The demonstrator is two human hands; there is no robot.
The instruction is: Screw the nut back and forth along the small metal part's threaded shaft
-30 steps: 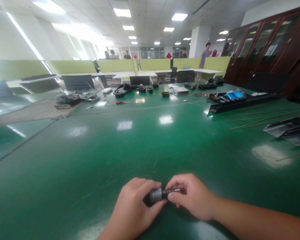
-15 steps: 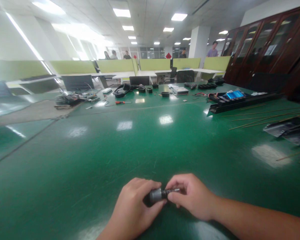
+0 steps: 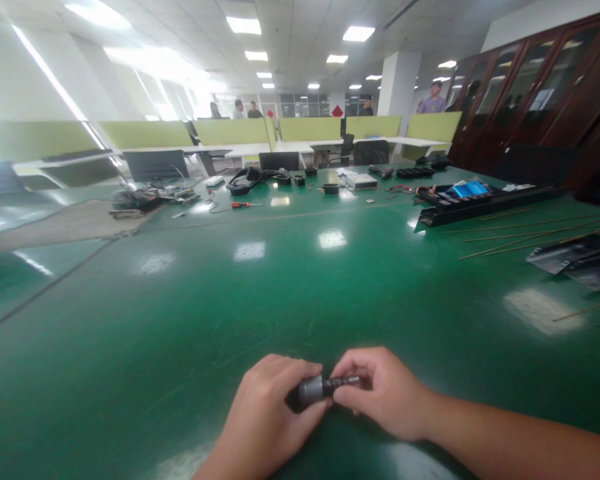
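Observation:
My left hand (image 3: pixel 273 407) is closed around a grey and black cylinder (image 3: pixel 311 389), which lies on its side just above the near part of the green table. From its right end sticks a narrow dark stepped shaft (image 3: pixel 334 385) with a silver tip. The thumb and fingers of my right hand (image 3: pixel 380 390) close about this shaft from the right. The cylinder's left end is hidden in my left palm, and what kind of part it is I cannot make out.
Across the green table (image 3: pixel 230 293) lie an orange-handled screwdriver (image 3: pixel 241 205), a white box (image 3: pixel 361 181) and several small black trays. At right are a long black channel (image 3: pixel 475 205), thin rods (image 3: pixel 520 241) and dark metal pieces (image 3: pixel 575 257). Several people stand beyond the partitions.
Both hands keep nearly the same place and hold; the right thumb has shifted slightly along the shaft. In the background, some people have moved a little.

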